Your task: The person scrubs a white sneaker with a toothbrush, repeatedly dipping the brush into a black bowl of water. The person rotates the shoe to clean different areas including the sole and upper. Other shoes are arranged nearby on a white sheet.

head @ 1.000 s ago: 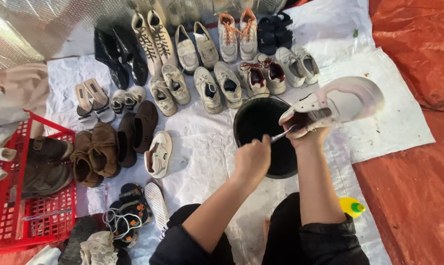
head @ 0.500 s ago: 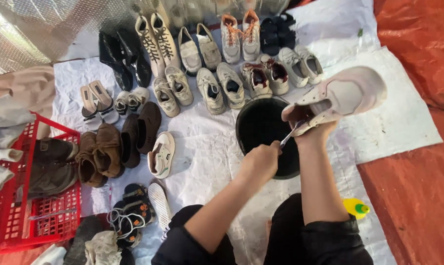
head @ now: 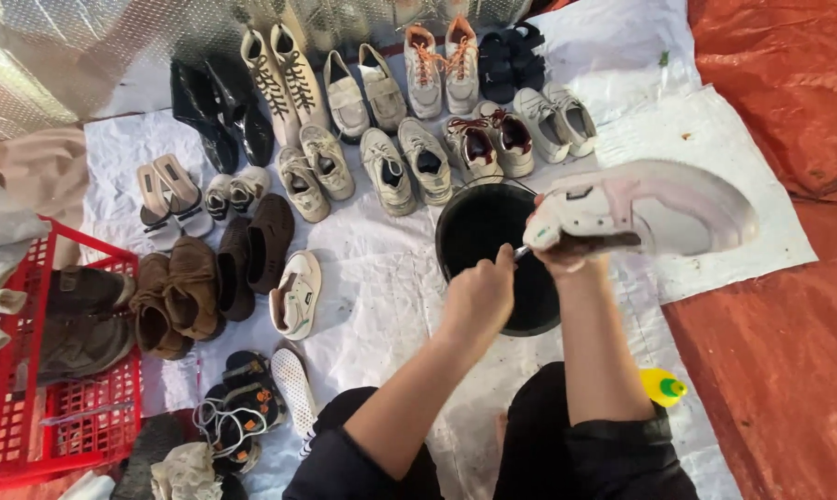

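Right hand [head: 576, 252] holds white sneaker [head: 650, 208] over black bucket's [head: 455, 227] rim.

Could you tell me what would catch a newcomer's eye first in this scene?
Centre right, the right hand holds a white and pink sneaker above a black bucket, while the left hand points a thin tool at it. Rows of shoes fill the white sheet behind, and a red crate stands far left.

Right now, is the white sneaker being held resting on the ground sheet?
No, the right hand holds the white sneaker up in the air beside the black bucket.
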